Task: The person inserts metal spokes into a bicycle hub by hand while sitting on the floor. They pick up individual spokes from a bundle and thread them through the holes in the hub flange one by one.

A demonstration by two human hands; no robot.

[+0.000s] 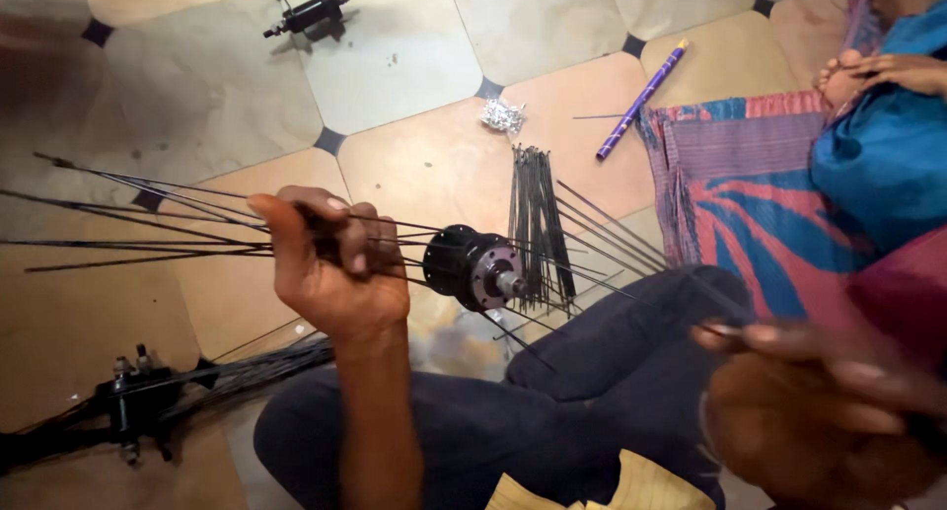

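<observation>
My left hand (330,263) clenched around the black spokes (148,224) fanning from the wheel hub (473,266) above my lap, right hand (809,411) blurred, grip unreadable; small silver packet (502,115) lying on floor tiles (414,46) beyond.

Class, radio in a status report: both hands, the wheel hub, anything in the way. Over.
Left hand gripping spokes fanned from black wheel hub. Right hand blurred, grip unclear. Loose spoke bundle on floor behind hub.

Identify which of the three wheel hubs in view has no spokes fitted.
The bare black hub lying on the floor tiles at the top left. The hub by the left hand and the floor hub at lower left both carry spokes.
</observation>
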